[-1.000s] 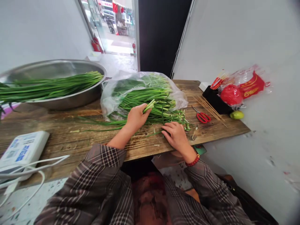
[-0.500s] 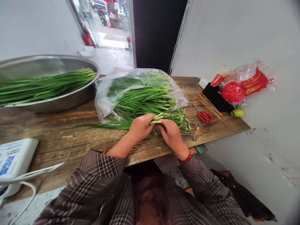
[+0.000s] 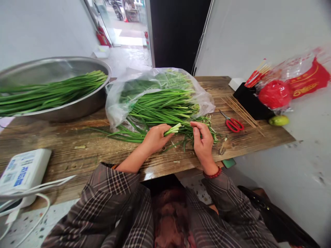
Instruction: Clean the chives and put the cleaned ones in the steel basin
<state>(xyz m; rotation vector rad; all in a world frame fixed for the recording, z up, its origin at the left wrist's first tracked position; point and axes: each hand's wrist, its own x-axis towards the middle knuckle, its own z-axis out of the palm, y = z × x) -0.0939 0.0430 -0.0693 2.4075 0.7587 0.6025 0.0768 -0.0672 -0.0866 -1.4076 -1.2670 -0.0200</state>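
Observation:
A small bunch of garlic chives (image 3: 173, 130) is in my left hand (image 3: 156, 138), whose fingers are closed round it. Its pale cut ends stick out to the right, and the leaves trail left over the wood. Apart from the bunch, to its right, is my right hand (image 3: 203, 140), with the thumb and fingers loosely bent and parted; I see nothing held in it. Green scraps (image 3: 184, 143) lie between and below the hands. Just beyond them, more garlic chives (image 3: 162, 105) spill from a clear plastic bag (image 3: 117, 112) on the wooden table.
On the left stands a large metal basin (image 3: 77, 106) with garlic chives inside. A white device (image 3: 28, 168) with cables sits nearer me. Red-handled scissors (image 3: 234, 124), thin sticks (image 3: 243, 113), a black box (image 3: 252, 103) and a green fruit (image 3: 278, 120) are at the right.
My right hand has moved right, away from the chive ends, and its fingers have parted. My left hand still holds the bunch. Green scraps now show below the hands. The view has shifted slightly.

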